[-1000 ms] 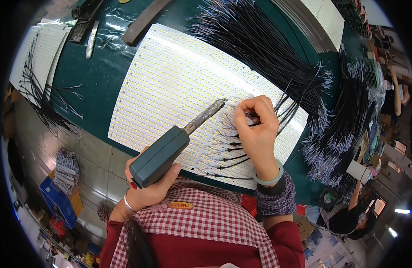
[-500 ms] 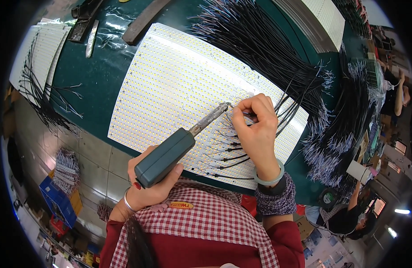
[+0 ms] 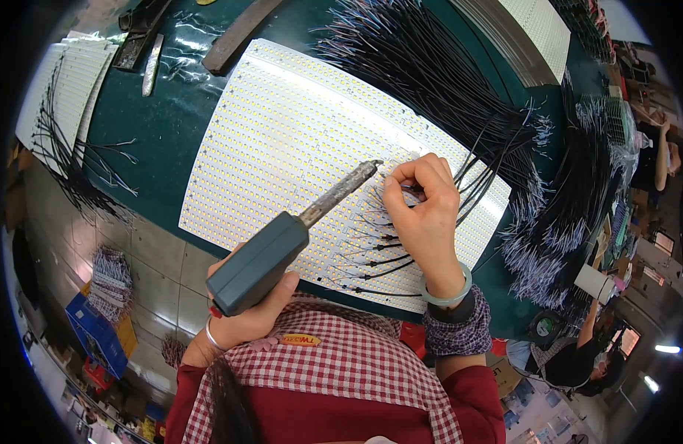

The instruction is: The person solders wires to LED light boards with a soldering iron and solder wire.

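Note:
My left hand [image 3: 256,317] is closed around the dark green handle of a soldering iron [image 3: 261,260]. The iron's metal barrel slants up and right, and its tip is just left of my right fingertips, over a white LED panel [image 3: 260,126]. My right hand [image 3: 429,211] is pinched near the tip on the thin end of a black cable, mostly hidden by the fingers. Below that hand, several black cables [image 3: 389,263] lie in a row, their thin wire ends spread on the panel. More black cable lengths emerge behind the right hand.
A large bundle of black cables [image 3: 430,66] lies beyond the panel, with another bundle [image 3: 563,214] at right. Stacked white panels [image 3: 534,37] stand at far right, others [image 3: 75,81] at left. A metal bar [image 3: 241,33] lies on the green table [image 3: 145,111]. Co-workers sit at right.
The soldering iron has shifted slightly left, its tip rising a little away from the right fingertips. My right hand stays almost in place, still pinched.

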A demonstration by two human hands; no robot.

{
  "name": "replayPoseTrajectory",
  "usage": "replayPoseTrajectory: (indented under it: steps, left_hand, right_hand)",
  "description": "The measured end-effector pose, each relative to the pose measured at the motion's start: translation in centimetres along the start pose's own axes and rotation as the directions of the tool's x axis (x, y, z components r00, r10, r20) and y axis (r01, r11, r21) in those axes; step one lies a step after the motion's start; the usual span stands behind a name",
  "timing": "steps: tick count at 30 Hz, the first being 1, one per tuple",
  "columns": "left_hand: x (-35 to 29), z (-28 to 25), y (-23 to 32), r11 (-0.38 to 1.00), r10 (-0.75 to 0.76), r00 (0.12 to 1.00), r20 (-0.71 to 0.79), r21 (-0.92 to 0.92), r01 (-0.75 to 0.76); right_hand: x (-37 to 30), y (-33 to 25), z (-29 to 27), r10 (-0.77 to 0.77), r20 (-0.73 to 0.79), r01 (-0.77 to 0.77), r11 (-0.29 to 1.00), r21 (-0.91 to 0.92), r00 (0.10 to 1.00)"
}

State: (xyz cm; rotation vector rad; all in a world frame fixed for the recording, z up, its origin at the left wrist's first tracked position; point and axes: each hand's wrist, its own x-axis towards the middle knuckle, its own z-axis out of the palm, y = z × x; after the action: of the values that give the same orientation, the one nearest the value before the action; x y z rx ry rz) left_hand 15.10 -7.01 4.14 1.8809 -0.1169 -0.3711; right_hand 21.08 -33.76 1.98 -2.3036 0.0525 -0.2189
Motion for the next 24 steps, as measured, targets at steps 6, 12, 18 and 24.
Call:
replayPoseTrajectory:
  steps: [6,12,18,24]
  left_hand:
    - [-0.8,-0.7,0.7,0.969,-0.158,0.984,0.08,-0.181,0.17]
    - [-0.1,-1.1,0.7,0.964,-0.137,0.99,0.016,-0.227,0.137]
    - [0.2,-1.4,0.2,0.94,-0.156,0.981,-0.119,-0.322,0.111]
    - [0.6,-1.4,-0.5,0.938,-0.112,0.971,-0.21,-0.346,0.034]
  right_hand:
    - [0.1,-0.1,-0.2,0.016,0.025,-0.016,1.0,-0.016,1.0]
    - [0.8,-0.6,-0.8,0.011,0.088,-0.007,0.999,-0.049,0.996]
    - [4.5,-2.0,-3.5,-0.082,0.357,0.148,0.975,-0.164,0.931]
    - [14.6,-0.7,-0.4,-0.324,-0.007,0.32,0.939,-0.125,0.946]
